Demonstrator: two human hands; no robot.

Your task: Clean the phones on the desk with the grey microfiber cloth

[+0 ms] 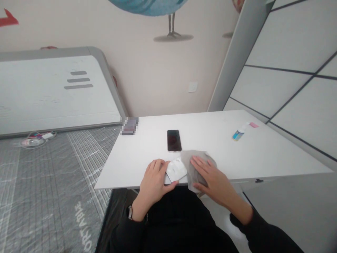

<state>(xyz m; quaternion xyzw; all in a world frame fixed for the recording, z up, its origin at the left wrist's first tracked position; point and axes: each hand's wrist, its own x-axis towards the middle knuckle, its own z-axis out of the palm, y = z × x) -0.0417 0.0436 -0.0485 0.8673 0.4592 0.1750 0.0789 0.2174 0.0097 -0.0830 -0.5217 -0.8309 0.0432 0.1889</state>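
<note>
My left hand (155, 179) is at the front edge of the white table. Its fingers are curled, and the index finger and thumb rest on the left side of a small flat white packet (177, 170), holding it against the tabletop. To the right, my right hand (209, 177) lies with outstretched fingers on a thin grey cloth (186, 158). The cloth covers the packet's right side, and its lower part reaches past the table edge. Just beyond the packet lies a smartphone (174, 140), its dark screen facing up.
The white table (210, 126) stands against the wall. A small bottle (238, 133) with a blue label lies toward the right, near a pink slip (254, 124). A pixelated object (130, 126) sits at the far left corner. A whiteboard (52, 91) leans on the left.
</note>
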